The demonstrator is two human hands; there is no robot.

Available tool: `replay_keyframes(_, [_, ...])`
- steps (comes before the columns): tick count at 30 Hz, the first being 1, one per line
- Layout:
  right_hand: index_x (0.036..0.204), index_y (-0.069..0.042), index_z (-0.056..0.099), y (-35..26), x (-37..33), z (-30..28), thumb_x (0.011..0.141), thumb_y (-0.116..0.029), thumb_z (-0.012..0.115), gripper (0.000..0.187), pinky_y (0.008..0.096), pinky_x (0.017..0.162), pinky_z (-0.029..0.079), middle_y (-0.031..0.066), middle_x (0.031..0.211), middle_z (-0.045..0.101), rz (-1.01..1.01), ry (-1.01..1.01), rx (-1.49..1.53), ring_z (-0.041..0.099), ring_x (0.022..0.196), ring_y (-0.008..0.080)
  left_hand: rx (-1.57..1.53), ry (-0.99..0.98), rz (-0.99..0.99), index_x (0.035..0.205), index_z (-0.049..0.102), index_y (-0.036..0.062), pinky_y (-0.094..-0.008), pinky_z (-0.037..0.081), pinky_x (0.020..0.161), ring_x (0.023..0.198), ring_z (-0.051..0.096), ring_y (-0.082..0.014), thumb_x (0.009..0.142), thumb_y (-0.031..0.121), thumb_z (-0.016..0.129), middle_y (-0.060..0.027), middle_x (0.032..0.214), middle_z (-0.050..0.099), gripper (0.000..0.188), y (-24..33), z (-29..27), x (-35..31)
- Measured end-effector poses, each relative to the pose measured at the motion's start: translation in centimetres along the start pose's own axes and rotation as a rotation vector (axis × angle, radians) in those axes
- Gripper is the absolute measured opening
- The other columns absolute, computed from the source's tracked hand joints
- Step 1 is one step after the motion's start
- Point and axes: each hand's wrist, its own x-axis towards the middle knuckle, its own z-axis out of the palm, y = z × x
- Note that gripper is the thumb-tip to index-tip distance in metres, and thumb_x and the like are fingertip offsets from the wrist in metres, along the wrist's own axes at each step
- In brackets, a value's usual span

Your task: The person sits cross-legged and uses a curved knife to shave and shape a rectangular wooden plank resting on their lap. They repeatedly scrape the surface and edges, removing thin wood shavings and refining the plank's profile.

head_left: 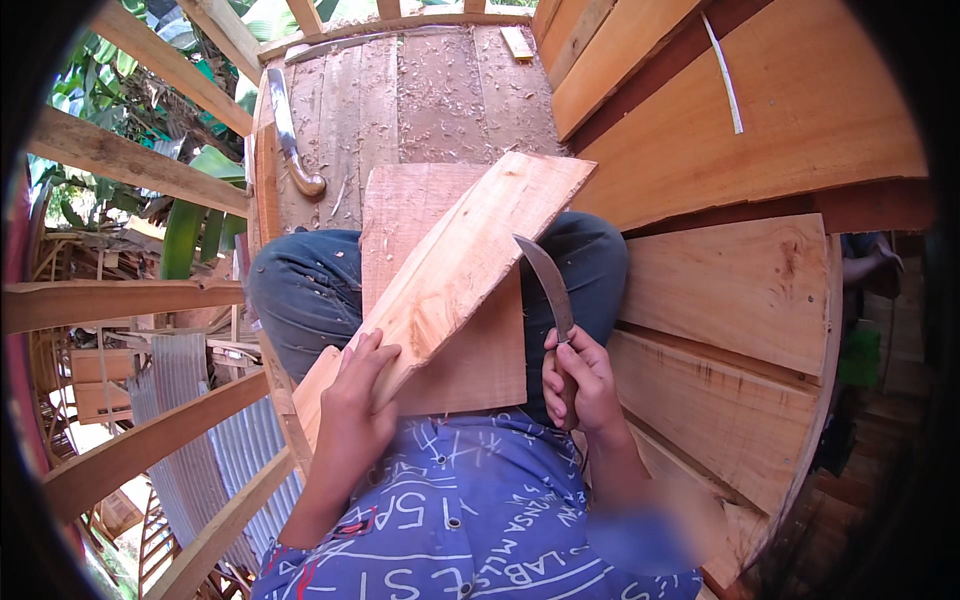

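A long pale wooden plank (470,255) slants across my lap, its far end up to the right. My left hand (362,390) grips its near end, fingers over the top face and the thumb side hidden. Beneath it a flat square board (470,365) rests on my crossed legs. In my right hand (585,385) is a knife (549,280) with a curved dark blade and a wooden handle; my fingers wrap the handle. The blade points up and away, its tip close to the plank's right edge. Whether tip and plank touch, I cannot tell.
A machete (285,130) with a wooden handle lies at the far left of the plank floor (440,95), among scattered shavings. A small wood block (516,43) sits at the back. Wooden railings (140,175) run along the left; a board wall (720,290) stands close on the right.
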Motion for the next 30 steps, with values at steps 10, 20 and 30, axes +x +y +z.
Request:
replay_keyframes(10, [0.106, -0.008, 0.046, 0.7, 1.4, 0.0, 0.103, -0.023, 0.046, 0.015, 0.0216, 0.040, 0.036, 0.0010, 0.061, 0.051, 0.049, -0.021, -0.126, 0.045, 0.041, 0.0071, -0.004, -0.019, 0.005, 0.119, 0.057, 0.0024, -0.0419, 0.034, 0.113, 0.133, 0.045, -0.0386, 0.064, -0.011, 0.057, -0.0238, 0.135, 0.054, 0.056, -0.1, -0.1, 0.2])
replay_keyframes(20, [0.104, -0.008, 0.047, 1.1, 1.3, 2.8, 0.104, -0.023, 0.043, 0.015, 0.0210, 0.033, 0.036, 0.0014, 0.060, 0.048, 0.124, -0.130, -0.298, 0.043, 0.037, 0.0066, -0.005, -0.017, 0.000, 0.119, 0.056, 0.0022, -0.0417, 0.034, 0.112, 0.134, 0.044, -0.0392, 0.063, -0.011, 0.056, -0.0244, 0.137, 0.052, 0.057, 0.6, -0.4, 0.6])
replay_keyframes(30, [0.105, -0.008, 0.048, 1.3, 0.6, 3.2, 0.103, -0.021, 0.047, 0.013, 0.0194, 0.035, 0.034, -0.0010, 0.059, 0.048, 0.161, -0.148, -0.313, 0.043, 0.039, 0.0048, -0.032, -0.004, -0.013, 0.118, 0.057, -0.0005, -0.0468, 0.030, 0.115, 0.128, 0.046, -0.0440, 0.068, -0.009, 0.056, -0.0286, 0.134, 0.052, 0.051, 0.6, -0.4, 0.5])
